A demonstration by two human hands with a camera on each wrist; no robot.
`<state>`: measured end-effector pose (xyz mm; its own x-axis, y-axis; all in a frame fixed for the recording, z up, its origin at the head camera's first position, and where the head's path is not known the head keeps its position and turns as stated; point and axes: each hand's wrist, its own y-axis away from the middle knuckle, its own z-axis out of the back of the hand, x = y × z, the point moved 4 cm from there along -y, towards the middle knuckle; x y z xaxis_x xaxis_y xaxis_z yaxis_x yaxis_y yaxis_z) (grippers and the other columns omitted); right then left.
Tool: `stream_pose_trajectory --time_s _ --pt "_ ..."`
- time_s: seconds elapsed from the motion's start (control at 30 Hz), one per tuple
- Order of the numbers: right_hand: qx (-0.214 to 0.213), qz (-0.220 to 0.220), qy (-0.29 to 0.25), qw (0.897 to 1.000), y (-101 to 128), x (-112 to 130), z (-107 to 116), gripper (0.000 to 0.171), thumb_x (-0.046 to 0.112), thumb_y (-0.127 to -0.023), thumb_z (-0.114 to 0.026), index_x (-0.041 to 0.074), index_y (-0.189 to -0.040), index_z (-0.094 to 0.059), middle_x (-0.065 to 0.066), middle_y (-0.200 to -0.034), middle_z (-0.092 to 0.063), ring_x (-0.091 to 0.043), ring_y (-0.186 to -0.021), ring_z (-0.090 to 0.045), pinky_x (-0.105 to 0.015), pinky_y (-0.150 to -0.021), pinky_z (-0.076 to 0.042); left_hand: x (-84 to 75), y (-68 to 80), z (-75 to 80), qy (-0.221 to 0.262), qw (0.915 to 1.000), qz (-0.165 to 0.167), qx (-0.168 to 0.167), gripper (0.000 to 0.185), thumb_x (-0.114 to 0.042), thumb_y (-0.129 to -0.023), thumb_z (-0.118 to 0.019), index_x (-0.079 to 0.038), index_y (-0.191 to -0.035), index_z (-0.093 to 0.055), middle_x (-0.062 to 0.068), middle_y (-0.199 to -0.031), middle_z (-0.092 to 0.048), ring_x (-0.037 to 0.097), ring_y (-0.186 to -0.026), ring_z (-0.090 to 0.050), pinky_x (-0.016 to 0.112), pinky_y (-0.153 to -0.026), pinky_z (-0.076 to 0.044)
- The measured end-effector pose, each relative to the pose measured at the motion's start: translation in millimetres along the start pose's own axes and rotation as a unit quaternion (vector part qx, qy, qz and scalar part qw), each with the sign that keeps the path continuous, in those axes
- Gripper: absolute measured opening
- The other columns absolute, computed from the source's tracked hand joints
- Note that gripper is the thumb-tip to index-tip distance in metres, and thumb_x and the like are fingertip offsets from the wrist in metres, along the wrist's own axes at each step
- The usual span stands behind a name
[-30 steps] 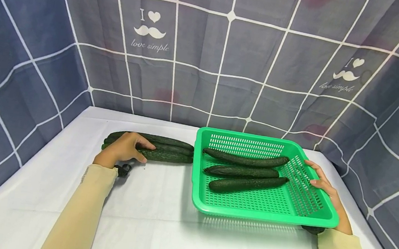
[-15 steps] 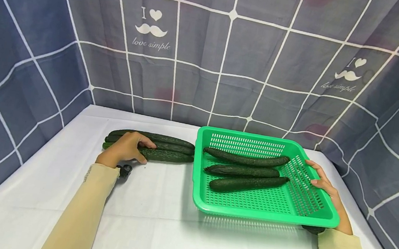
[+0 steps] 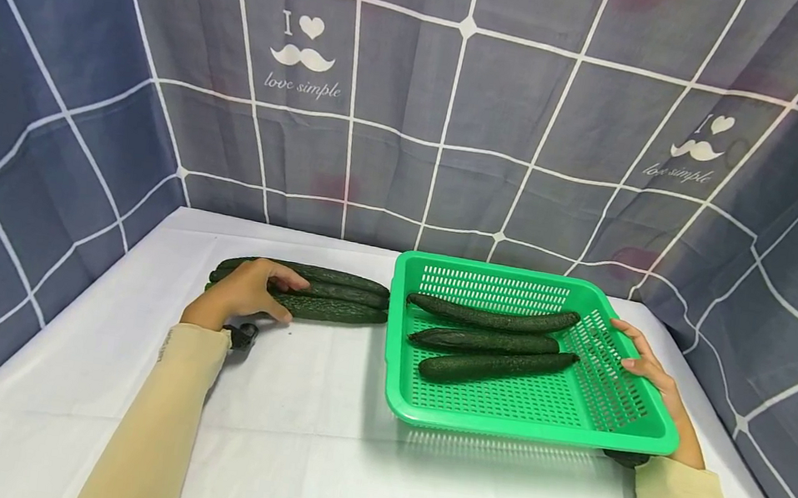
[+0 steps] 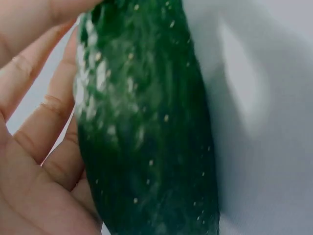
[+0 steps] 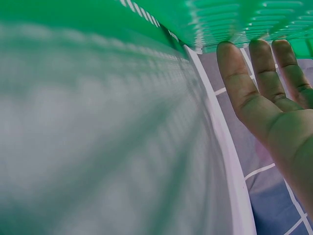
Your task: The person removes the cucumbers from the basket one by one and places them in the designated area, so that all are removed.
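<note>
My left hand (image 3: 244,296) curves loosely over a row of three dark green cucumbers on the table, its thumb by the near side of the front cucumber (image 3: 338,312). Up close in the left wrist view, that bumpy cucumber (image 4: 146,122) lies beside spread fingers (image 4: 54,105), with gaps showing between them. On the right stands a green plastic basket (image 3: 534,431) bearing three more cucumbers (image 3: 497,367). My right hand (image 3: 651,375) holds its right rim. From below, the right wrist view shows straight fingertips (image 5: 227,51) against the basket's perforated wall (image 5: 244,19).
A white cloth covers the table (image 3: 296,454). Dark checked curtains (image 3: 392,71) rise behind and at both sides. The basket's left wall stands close to the right ends of the loose cucumbers, and a greenish shadow lies under its near edge.
My left hand has shifted slightly left along the cucumbers, which have stayed nearly in place. The right hand and the basket have not visibly moved.
</note>
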<state>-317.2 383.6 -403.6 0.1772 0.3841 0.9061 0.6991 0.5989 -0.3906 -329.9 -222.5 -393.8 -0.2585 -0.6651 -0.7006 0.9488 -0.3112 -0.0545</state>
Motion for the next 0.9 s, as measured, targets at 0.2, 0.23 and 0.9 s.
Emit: stream_pose_trajectory --time_s 0.2,0.23,0.9 --pt "-0.005 -0.002 0.008 1.0 0 0 0 0.072 -0.013 -0.103 -0.013 0.015 -0.167 -0.032 -0.001 -0.16 -0.049 -0.016 -0.138 -0.058 -0.031 -0.107 -0.055 0.3 1.4 4.4 0.016 0.9998 -0.006 -0.002 0.05 0.0 -0.084 -0.09 0.002 -0.132 -0.075 0.021 -0.132 -0.073 0.042 -0.123 -0.064 0.056 -0.105 -0.054" --pt "-0.005 -0.003 0.008 1.0 0 0 0 0.072 -0.013 -0.103 -0.013 0.015 -0.167 -0.032 -0.001 -0.16 -0.049 -0.016 -0.137 -0.058 -0.031 -0.107 -0.055 -0.2 1.6 4.5 0.016 0.9998 -0.006 -0.001 0.05 -0.001 -0.085 -0.09 0.002 -0.132 -0.075 0.021 -0.132 -0.073 0.042 -0.123 -0.064 0.056 -0.105 -0.054" --pt "0.005 0.02 -0.019 1.0 -4 -1 3 0.076 -0.016 -0.099 -0.009 0.011 -0.165 -0.035 -0.005 -0.159 -0.052 -0.02 -0.14 -0.059 -0.032 -0.11 -0.054 -41.2 3.1 14.8 0.064 0.9952 -0.056 -0.047 0.044 -0.013 -0.108 -0.069 0.001 -0.148 -0.063 0.025 -0.14 -0.068 0.04 -0.129 -0.063 0.055 -0.114 -0.048"
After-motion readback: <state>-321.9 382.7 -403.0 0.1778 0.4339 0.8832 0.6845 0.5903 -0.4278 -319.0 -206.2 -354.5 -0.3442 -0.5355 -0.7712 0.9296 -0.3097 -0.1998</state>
